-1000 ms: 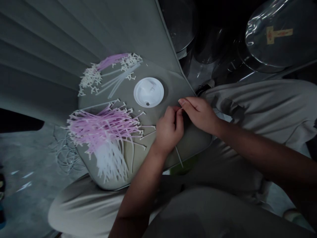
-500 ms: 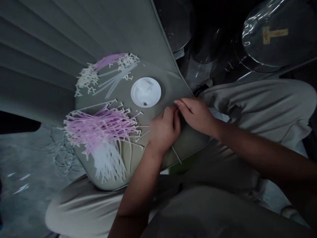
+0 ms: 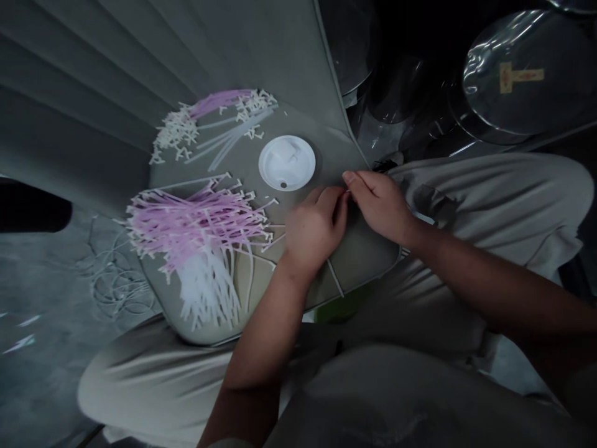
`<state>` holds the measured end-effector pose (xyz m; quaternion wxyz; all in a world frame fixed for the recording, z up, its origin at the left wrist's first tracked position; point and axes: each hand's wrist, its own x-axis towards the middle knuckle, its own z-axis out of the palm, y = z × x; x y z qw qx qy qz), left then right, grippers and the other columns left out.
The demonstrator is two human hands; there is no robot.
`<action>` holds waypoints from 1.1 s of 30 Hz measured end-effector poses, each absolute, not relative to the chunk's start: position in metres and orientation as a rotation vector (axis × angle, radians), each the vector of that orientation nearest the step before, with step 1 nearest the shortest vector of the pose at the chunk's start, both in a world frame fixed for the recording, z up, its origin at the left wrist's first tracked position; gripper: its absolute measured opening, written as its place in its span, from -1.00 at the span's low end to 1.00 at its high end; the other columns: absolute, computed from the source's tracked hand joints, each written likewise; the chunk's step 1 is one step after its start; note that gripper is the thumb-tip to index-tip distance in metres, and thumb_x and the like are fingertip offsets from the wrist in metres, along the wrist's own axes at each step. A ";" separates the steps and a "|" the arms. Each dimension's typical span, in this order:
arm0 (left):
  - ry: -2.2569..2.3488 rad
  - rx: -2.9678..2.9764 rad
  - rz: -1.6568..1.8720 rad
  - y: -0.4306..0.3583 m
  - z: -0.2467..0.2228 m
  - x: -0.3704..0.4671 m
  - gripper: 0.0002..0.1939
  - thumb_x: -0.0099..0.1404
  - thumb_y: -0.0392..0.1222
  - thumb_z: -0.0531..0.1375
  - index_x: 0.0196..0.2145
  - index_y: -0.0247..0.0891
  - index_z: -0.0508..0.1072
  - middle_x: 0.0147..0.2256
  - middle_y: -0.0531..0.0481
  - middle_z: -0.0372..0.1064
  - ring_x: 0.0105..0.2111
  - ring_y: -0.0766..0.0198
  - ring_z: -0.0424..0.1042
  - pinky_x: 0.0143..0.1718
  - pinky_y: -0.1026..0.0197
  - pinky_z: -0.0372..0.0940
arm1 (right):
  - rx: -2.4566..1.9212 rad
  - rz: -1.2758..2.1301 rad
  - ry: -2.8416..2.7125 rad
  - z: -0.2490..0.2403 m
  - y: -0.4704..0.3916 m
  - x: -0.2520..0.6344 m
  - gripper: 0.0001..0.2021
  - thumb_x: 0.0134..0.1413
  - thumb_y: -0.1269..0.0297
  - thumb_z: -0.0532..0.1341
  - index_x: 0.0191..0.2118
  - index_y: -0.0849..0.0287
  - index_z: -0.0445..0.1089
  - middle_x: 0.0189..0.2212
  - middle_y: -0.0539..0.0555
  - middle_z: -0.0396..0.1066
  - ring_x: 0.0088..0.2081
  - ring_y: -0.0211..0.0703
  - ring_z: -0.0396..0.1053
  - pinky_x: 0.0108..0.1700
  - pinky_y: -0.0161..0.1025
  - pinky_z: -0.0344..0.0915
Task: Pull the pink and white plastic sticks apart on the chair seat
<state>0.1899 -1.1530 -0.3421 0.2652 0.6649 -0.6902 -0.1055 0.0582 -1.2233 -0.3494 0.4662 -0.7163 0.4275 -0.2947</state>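
Observation:
My left hand is closed over the right part of the grey padded seat, thumb and forefinger pinched together. Close beside it, my right hand is also pinched, its fingertips almost meeting the left ones. Something tiny and reddish shows between them, too small to name. A thin pale tube sticks out below my left hand; whether it is held I cannot tell. Left of that hand lies a heap of pink thin tubes with white end pieces, over white tubes. A white round lid sits just beyond my hands.
More pink tubes, white connectors and clear tubes lie at the back of the seat. Shiny round metal stools stand at upper right, one with tape. Coiled cord lies on the floor at left.
The whole view has shifted, so the seat and its things appear slightly further right and higher. Both hands stay pinched close together, with only a small shift.

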 end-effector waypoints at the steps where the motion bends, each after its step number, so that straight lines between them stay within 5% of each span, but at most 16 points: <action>1: -1.855 1.789 -0.284 -1.154 -0.342 0.190 -0.70 0.46 -0.08 0.00 -0.17 -0.24 0.49 -0.31 -0.07 0.47 -0.32 0.22 0.43 -0.34 0.22 0.20 | -1.752 -0.732 1.055 -0.350 -1.224 0.059 -0.56 0.33 0.01 0.00 -0.55 0.14 0.11 -0.61 -0.09 0.07 -0.51 -0.33 0.05 -0.41 -0.26 0.00; 16: -1.724 1.651 -0.265 -1.159 -0.350 0.191 -0.81 0.39 -0.17 0.10 -0.21 -0.26 0.50 -0.28 -0.06 0.43 -0.27 0.24 0.40 -0.24 0.22 0.25 | -1.737 -0.853 1.052 -0.358 -1.224 0.062 -0.46 0.22 -0.18 0.04 -0.61 0.13 0.11 -0.64 -0.10 0.04 -0.53 -0.33 0.03 -0.45 -0.26 -0.03; 22: -1.619 1.520 -0.303 -1.163 -0.359 0.195 -0.87 0.35 -0.21 0.13 -0.28 -0.26 0.47 -0.35 -0.01 0.40 -0.34 0.30 0.34 -0.25 0.25 0.24 | -1.452 -0.781 1.038 -0.361 -1.230 0.061 -0.41 0.18 -0.29 -0.02 -0.61 0.12 0.16 -0.71 -0.11 0.04 -0.66 -0.35 0.02 -0.61 -0.30 -0.05; 27: -1.557 1.541 -0.353 -1.165 -0.362 0.197 -0.85 0.36 -0.18 0.13 -0.31 -0.25 0.46 -0.39 0.02 0.36 -0.36 0.31 0.32 -0.27 0.25 0.22 | -1.477 -0.818 0.933 -0.355 -1.227 0.054 -0.72 0.17 0.02 0.16 -0.26 0.15 0.37 -0.53 -0.11 0.28 -0.64 -0.39 0.11 -0.62 -0.37 0.02; 33: -1.545 1.523 -0.399 -1.165 -0.360 0.198 -0.81 0.39 -0.15 0.10 -0.30 -0.24 0.47 -0.38 0.02 0.37 -0.37 0.31 0.32 -0.29 0.26 0.22 | -1.797 -0.913 0.862 -0.360 -1.223 0.047 -0.80 0.13 0.21 0.20 -0.18 0.19 0.45 -0.26 0.06 0.49 -0.30 -0.24 0.36 -0.21 -0.26 0.28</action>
